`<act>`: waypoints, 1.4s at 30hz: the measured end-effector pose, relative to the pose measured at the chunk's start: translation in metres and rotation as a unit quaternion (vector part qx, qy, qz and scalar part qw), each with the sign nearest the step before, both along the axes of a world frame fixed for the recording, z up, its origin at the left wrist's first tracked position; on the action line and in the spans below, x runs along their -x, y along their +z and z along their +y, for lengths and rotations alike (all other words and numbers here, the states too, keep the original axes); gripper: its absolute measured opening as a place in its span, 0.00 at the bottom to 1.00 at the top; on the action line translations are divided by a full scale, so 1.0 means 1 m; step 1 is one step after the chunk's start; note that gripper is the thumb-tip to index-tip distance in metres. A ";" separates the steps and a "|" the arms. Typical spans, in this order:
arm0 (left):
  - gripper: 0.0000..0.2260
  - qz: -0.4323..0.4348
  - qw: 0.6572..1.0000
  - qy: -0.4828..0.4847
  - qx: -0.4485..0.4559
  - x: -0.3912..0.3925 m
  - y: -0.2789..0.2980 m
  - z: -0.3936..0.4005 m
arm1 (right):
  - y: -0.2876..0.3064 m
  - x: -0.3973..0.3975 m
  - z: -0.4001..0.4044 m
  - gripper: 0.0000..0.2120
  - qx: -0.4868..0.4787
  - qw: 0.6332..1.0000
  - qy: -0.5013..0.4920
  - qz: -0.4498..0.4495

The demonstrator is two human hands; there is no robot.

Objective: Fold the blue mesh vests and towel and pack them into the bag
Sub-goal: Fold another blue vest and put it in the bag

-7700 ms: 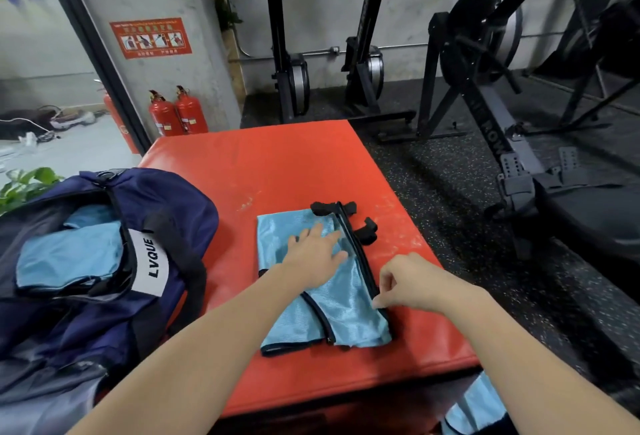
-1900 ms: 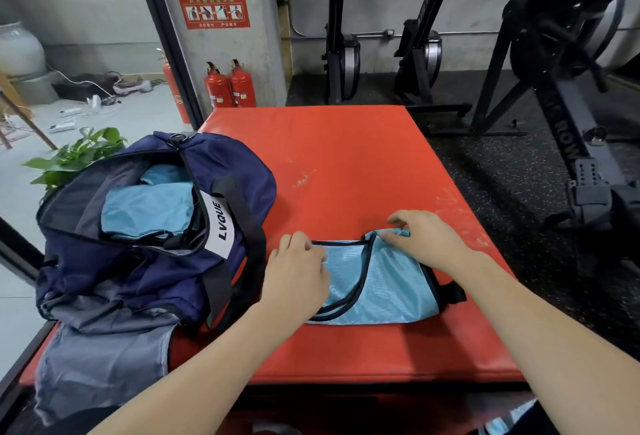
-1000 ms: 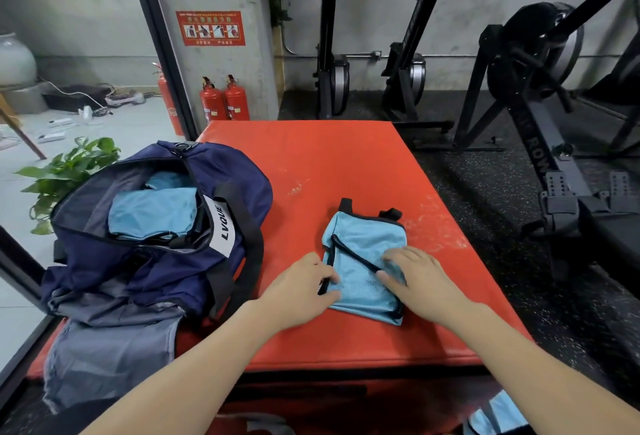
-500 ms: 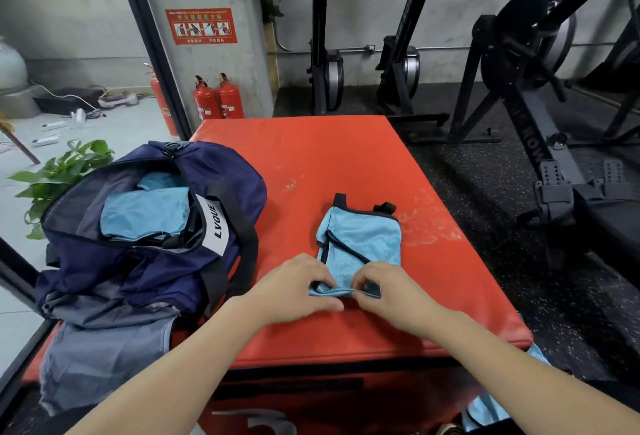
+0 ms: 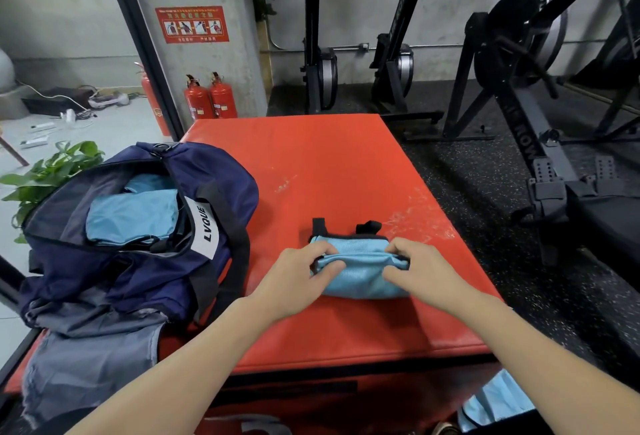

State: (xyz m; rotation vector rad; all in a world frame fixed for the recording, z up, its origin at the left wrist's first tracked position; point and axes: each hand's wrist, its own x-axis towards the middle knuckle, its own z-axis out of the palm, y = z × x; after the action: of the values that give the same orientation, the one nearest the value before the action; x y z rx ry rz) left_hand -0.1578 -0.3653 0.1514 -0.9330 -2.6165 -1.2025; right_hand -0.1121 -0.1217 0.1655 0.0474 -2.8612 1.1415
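The left hand (image 5: 298,277) and right hand (image 5: 420,270) each pinch an end of the blue vest (image 5: 360,270), doubling its near edge over toward the black straps, likely to shrink it for packing. It lies between the 2 hands on the red desk (image 5: 332,164). Left of the left hand, the open bag (image 5: 114,254) already holds blue cloth. Half a second ago the vest lay longer, with only its near edge pinched.
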 end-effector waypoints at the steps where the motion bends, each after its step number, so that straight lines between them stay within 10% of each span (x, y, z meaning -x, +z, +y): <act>1: 0.03 -0.013 0.999 0.014 -0.026 -0.001 0.001 0.003 | 0.002 0.002 0.002 0.03 0.021 1.000 -0.003 -0.003; 10: 0.06 -0.082 0.981 0.147 -0.100 0.018 -0.009 0.021 | -0.010 0.027 0.007 0.01 0.077 0.994 -0.080 0.021; 23: 0.12 0.065 0.990 0.064 0.107 0.044 -0.018 0.030 | -0.028 0.047 0.009 0.04 -0.040 0.995 -0.094 -0.005; 34: 0.16 0.011 0.950 0.139 0.280 0.021 0.007 0.043 | -0.026 0.042 0.003 0.19 -0.046 0.980 -0.190 -0.021; 42: 0.18 -0.056 0.966 0.098 0.231 0.003 0.007 0.040 | -0.025 0.036 -0.016 0.20 -0.040 0.985 -0.137 -0.096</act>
State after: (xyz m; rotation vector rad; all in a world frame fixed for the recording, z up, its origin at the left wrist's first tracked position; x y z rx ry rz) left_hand -0.1607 -0.3252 0.1584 -0.6509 -3.0624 -0.6234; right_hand -0.1480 -0.1377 0.1404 -0.4622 -2.9523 1.0285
